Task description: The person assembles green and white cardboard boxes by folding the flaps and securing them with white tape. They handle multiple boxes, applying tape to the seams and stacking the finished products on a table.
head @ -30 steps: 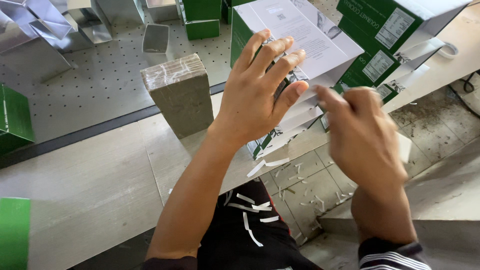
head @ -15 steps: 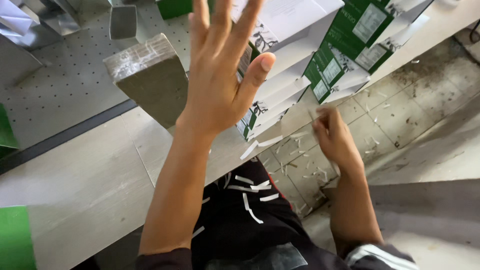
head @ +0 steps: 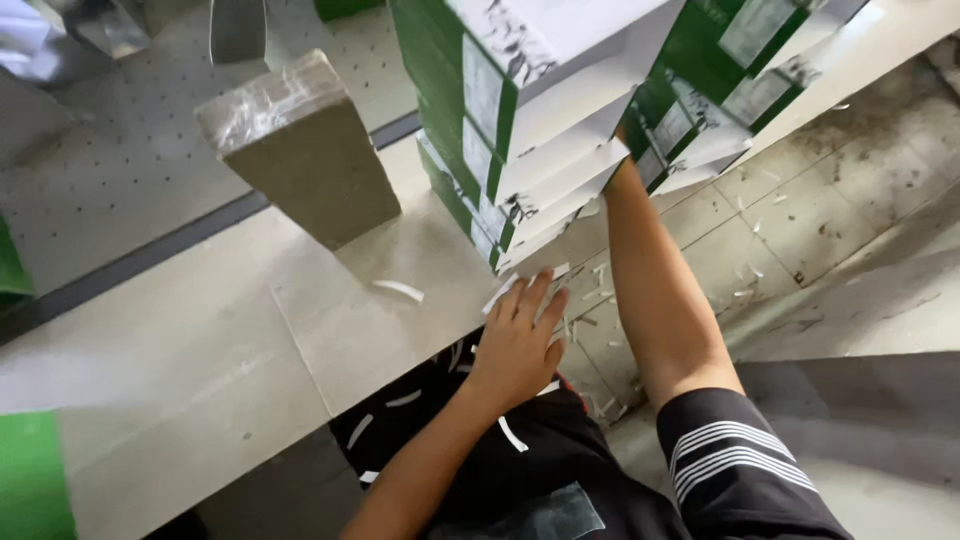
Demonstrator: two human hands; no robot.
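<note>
A stack of flat green and white cartons [head: 520, 110] leans over the front edge of the pale worktop [head: 200, 360]. My left hand [head: 520, 340] lies flat and empty at that edge, just below the stack. Its fingers are stretched out among small white paper strips [head: 500, 295]. My right forearm [head: 650, 290] reaches up beneath the right side of the stack. The right hand itself is hidden behind the cartons. More green and white cartons [head: 740, 60] lie to the right of the stack.
A grey block wrapped in clear film [head: 300, 150] stands on the worktop left of the cartons. Behind it is a perforated grey surface [head: 100, 180]. A green object [head: 30, 480] sits at the lower left. White scraps litter the tiled floor [head: 800, 220].
My left hand came down from the top of the carton stack to the worktop edge. My right hand moved up under the cartons and out of sight. The view shifted closer.
</note>
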